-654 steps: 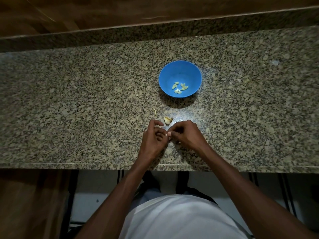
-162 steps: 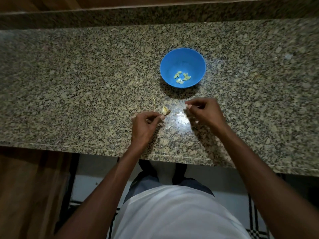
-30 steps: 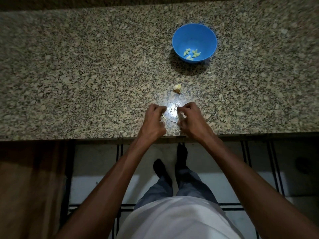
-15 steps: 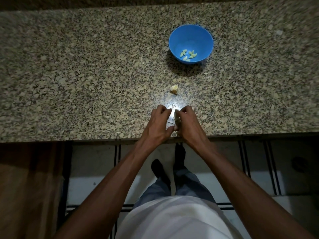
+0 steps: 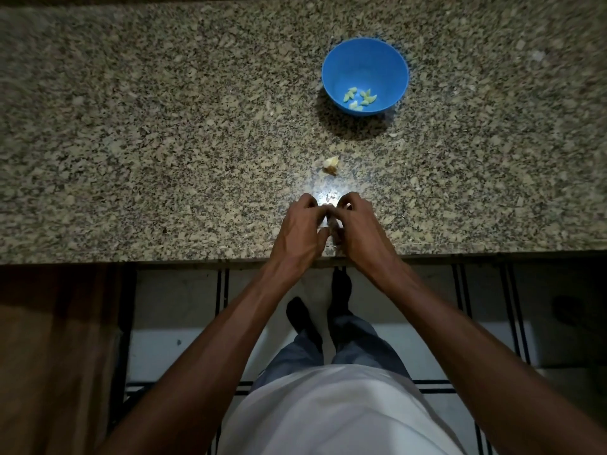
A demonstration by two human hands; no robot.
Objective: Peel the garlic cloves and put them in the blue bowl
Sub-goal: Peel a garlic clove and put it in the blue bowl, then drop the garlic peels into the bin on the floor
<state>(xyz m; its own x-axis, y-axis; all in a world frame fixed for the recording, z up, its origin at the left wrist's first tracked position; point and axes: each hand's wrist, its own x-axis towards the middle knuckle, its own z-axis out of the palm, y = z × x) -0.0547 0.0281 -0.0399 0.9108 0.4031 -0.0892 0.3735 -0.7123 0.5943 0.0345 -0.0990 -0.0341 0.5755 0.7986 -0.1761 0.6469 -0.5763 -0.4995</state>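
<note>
The blue bowl (image 5: 364, 65) stands on the granite counter (image 5: 164, 126), far side, right of centre, with several peeled garlic cloves (image 5: 359, 99) in its bottom. A small pale piece of garlic with brown skin (image 5: 331, 165) lies on the counter between the bowl and my hands. My left hand (image 5: 303, 229) and my right hand (image 5: 356, 229) are pressed together near the counter's front edge, fingers curled inward, pinching a small garlic clove (image 5: 329, 220) between them. The clove is mostly hidden by my fingers.
The counter's front edge (image 5: 197, 259) runs just below my hands. Below it are a tiled floor with dark stripes (image 5: 177, 310), my legs and feet, and a brown wooden panel (image 5: 49, 356) at the left.
Half a second ago my hands were just meeting; now they are closed tightly together over the clove. A second ago they were slightly apart. The view shifted a little.
</note>
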